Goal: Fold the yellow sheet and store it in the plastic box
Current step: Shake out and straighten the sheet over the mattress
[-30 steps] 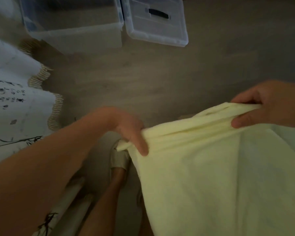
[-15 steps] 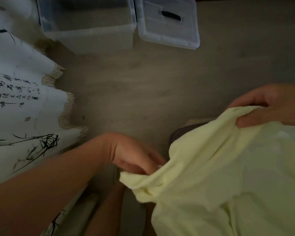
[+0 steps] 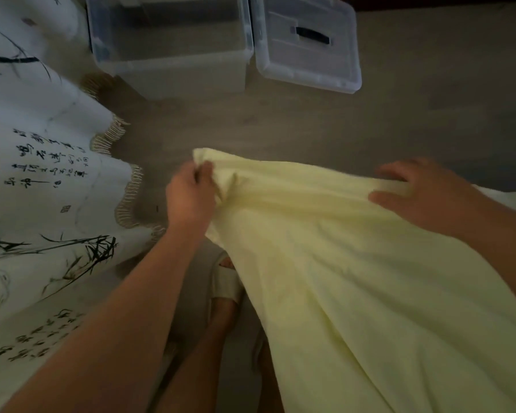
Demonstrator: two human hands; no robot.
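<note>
Pinching top edge of yellow sheet (image 3: 355, 278) with left hand (image 3: 188, 195) and right hand (image 3: 423, 192). Folding barely begun, storing in plastic box (image 3: 185, 70) yet to do

Left: white fringed cloth (image 3: 42, 186) bearing columns of black brush-written characters (image 3: 46, 162) (beside painted bamboo (image 3: 81, 251)), too blurred to read.

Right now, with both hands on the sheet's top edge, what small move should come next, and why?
Probably bring the left hand across to the right hand, doubling the yellow sheet: both grip its top edge stretched between them, the rest hangs unfolded, and the plastic box stands open on the floor.
</note>
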